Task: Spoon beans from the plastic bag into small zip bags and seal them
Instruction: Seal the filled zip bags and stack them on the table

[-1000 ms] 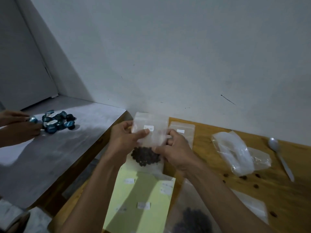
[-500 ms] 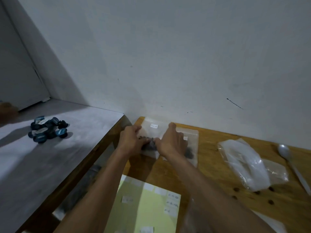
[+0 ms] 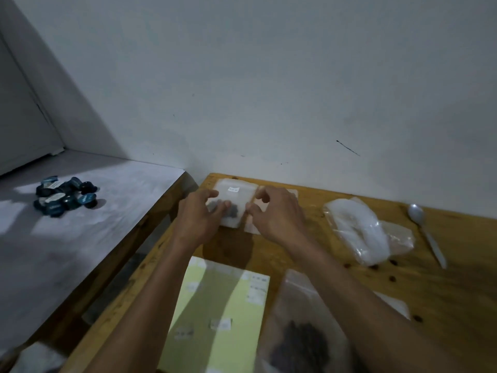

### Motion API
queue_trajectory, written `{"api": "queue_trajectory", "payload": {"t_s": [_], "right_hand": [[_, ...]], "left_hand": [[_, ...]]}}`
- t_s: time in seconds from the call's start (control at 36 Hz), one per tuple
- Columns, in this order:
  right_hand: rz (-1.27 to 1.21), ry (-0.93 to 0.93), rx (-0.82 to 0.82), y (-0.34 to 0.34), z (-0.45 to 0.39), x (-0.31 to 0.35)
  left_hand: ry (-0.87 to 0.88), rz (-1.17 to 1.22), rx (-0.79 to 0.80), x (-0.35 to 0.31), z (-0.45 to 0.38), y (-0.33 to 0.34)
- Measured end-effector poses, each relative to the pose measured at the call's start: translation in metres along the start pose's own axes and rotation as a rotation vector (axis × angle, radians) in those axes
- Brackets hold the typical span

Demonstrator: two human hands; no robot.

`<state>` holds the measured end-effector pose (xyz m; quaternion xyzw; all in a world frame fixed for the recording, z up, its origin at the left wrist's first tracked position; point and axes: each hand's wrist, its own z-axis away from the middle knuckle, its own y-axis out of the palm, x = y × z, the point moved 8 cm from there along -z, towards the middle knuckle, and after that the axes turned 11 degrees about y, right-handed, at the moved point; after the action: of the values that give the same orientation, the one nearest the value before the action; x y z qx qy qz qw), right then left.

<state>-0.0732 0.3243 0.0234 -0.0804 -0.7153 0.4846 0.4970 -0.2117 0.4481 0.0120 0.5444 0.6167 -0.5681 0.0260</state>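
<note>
A small zip bag [image 3: 234, 196] with a white label and dark beans inside lies flat at the far left corner of the wooden table [image 3: 443, 292]. My left hand [image 3: 197, 218] grips its left edge, thumb on the beans. My right hand [image 3: 278, 215] holds its right edge with curled fingers and covers most of a second small zip bag [image 3: 293, 191] beside it. The big plastic bag of beans [image 3: 298, 343] lies near me, partly under my right forearm. A metal spoon [image 3: 419, 216] rests at the far right.
Crumpled clear plastic bags [image 3: 355, 230] lie between my hands and the spoon. A pale green label sheet [image 3: 215, 305] sits in front of me. Loose beans [image 3: 392, 278] dot the wood. A pile of dark blue capsules [image 3: 64, 200] sits on the grey table [image 3: 80, 251] to the left.
Both hands carried the filled small bag from mid-air down onto the table's far corner, beside the second bag. The other person's hands at the capsules have left the view.
</note>
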Motion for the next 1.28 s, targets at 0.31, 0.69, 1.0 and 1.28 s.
{"api": "queue_trajectory", "payload": {"t_s": [0.31,0.69,1.0,1.28], "right_hand": [[0.057,0.026,0.225,-0.088,0.07,-0.082],[0.239,0.185,0.172,-0.112,0.118,-0.184],[0.041,0.214,0.089,-0.115,0.12,-0.204],[-0.795,0.313,0.295,-0.143,0.125,-0.19]], "left_hand": [[0.174,0.089,0.215,-0.101,0.089,0.038],[0.242,-0.173,0.557,-0.168,0.141,0.13],[0.244,-0.013,0.353,-0.176,0.138,0.127],[0.061,0.695,0.253,-0.179,0.127,0.091]]}}
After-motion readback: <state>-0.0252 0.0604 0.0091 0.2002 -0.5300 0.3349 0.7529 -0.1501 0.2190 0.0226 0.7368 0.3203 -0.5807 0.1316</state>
